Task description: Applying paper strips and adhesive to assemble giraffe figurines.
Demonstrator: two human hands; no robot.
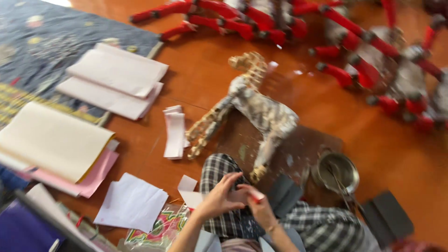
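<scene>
Both hands (240,198) pinch a small white paper piece (249,193) between them, over the lap.

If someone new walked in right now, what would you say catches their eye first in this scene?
Probably the unfinished animal figure lying on the orange floor mid-frame, its frame partly covered in paper. Next, the row of red-legged figures along the top edge. Near the bottom, the left hand and right hand meet over a small red-tipped piece, with stacks of paper to the left.
</scene>
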